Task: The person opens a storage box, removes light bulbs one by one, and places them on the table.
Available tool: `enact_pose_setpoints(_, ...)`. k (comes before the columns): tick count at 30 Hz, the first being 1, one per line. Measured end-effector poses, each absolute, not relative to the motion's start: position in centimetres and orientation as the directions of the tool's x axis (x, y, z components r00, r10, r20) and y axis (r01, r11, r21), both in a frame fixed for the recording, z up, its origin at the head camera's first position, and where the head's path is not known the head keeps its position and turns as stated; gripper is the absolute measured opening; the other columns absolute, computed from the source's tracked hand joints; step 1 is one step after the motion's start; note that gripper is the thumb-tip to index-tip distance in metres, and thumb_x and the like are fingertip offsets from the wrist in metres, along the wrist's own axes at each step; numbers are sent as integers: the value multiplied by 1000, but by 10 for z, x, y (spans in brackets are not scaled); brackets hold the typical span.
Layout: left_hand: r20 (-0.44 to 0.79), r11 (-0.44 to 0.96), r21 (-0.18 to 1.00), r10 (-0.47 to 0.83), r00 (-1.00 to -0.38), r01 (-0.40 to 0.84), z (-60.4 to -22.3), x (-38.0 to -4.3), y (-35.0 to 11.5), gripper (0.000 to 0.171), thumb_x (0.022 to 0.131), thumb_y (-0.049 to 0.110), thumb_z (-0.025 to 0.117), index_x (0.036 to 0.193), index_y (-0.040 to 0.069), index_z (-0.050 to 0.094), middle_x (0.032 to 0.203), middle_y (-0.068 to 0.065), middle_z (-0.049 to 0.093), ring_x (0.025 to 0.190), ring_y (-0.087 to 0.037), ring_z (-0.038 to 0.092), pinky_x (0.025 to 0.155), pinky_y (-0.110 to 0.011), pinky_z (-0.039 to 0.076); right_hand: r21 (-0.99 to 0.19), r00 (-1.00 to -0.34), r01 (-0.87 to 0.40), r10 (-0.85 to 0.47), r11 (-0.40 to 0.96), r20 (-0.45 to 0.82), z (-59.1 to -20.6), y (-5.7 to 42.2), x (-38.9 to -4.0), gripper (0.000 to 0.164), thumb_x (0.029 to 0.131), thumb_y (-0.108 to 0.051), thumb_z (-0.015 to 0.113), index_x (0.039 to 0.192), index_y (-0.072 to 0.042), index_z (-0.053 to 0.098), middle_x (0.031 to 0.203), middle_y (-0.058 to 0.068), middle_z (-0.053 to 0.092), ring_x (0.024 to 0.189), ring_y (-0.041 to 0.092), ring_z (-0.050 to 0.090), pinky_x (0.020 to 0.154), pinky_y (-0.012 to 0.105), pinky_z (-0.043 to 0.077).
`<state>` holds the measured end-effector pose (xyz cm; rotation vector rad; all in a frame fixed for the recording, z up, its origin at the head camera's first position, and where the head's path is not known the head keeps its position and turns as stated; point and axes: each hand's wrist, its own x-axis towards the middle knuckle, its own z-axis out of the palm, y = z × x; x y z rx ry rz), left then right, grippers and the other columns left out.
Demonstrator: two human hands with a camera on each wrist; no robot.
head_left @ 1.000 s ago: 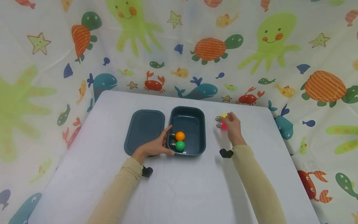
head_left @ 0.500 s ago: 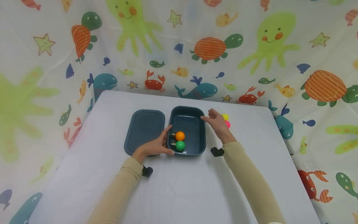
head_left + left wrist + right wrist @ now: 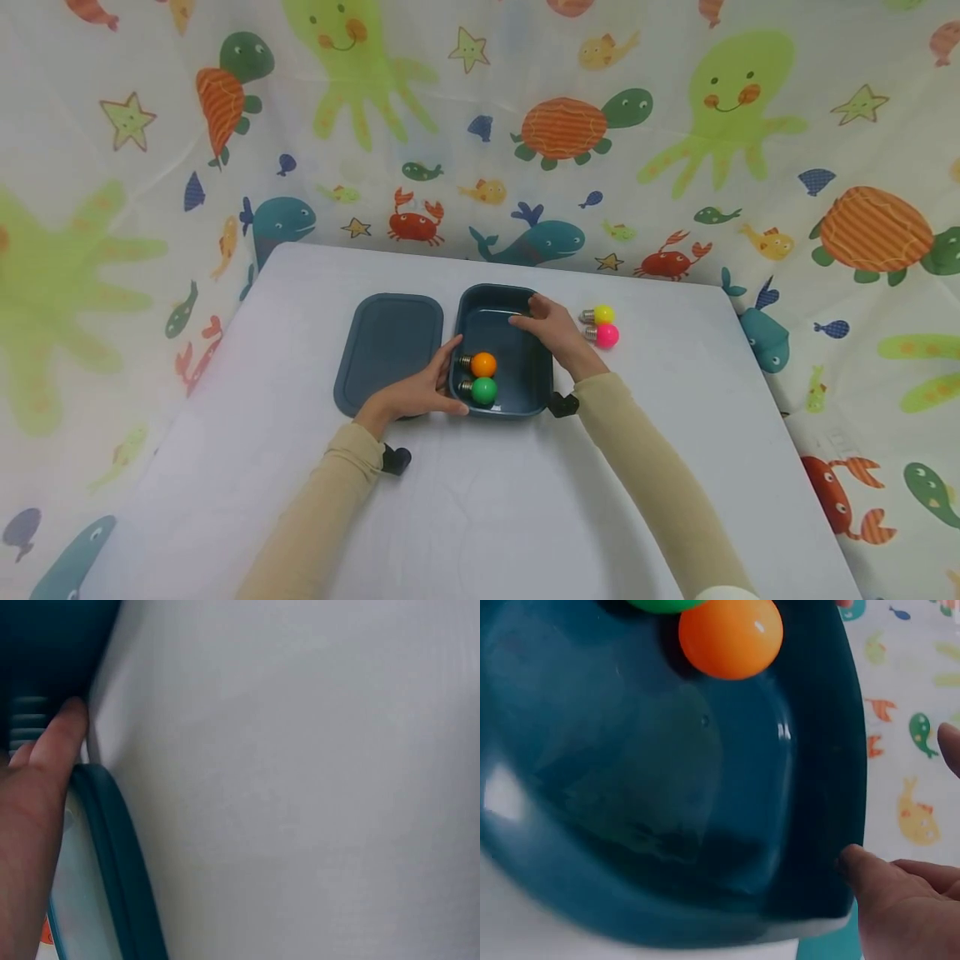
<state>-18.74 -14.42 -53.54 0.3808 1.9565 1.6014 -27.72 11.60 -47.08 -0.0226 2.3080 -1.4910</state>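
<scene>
A dark blue-grey plastic container (image 3: pixel 517 367) stands mid-table. Inside it, an orange toy light bulb (image 3: pixel 483 365) and a green toy bulb (image 3: pixel 483 391) lie side by side along the left wall. My left hand (image 3: pixel 408 393) holds the container's front-left corner, thumb in front and fingers along the left side. Over the right rim reaches my right hand (image 3: pixel 555 329), thumb and fingers apart, nothing between them. In the right wrist view, its fingertip (image 3: pixel 851 859) is right at the container's edge. To the right, a yellow bulb (image 3: pixel 603 315) and a pink bulb (image 3: pixel 606 336) lie on the table.
The matching flat lid (image 3: pixel 390 350) lies just left of the container, partly under my left hand in this view. A white cloth covers the table (image 3: pixel 480 508). A curtain (image 3: pixel 450 125) printed with sea animals hangs behind and at both sides.
My right hand has moved left from the yellow and pink bulbs to the container's right rim, uncovering both bulbs. My left hand and the container stay in place.
</scene>
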Motion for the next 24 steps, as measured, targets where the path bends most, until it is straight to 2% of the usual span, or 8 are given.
enact_pose_setpoints(12, -236, 241, 964, 565, -790, -116, -534, -187, -144, 119, 80, 24, 83, 153, 41, -10, 163, -6, -10, 150, -22, 4, 119, -43, 14, -844, -896, 197, -257, 500, -361, -475, 99, -278, 87, 88, -35, 73, 155, -8, 24, 158, 8, 30, 144, 28, 29, 115, 46, 27)
enact_pose_setpoints(18, -253, 248, 960, 558, -790, -132, -535, -188, -144, 119, 80, 25, 83, 152, 44, -9, 163, -4, -9, 149, -20, 6, 119, -41, 15, -834, -877, 177, -300, 523, -374, -476, 94, -274, 86, 88, -35, 72, 154, -5, 25, 158, 11, 30, 142, 29, 31, 115, 47, 27)
enact_pose_setpoints(24, -237, 235, 965, 572, -786, -120, -535, -188, -144, 118, 81, 24, 82, 153, 42, -10, 163, -7, -9, 149, -26, 7, 118, -45, 15, -815, -845, 152, -354, 559, -401, -478, 92, -272, 83, 88, -32, 73, 152, -3, 30, 156, 13, 34, 138, 31, 37, 113, 49, 30)
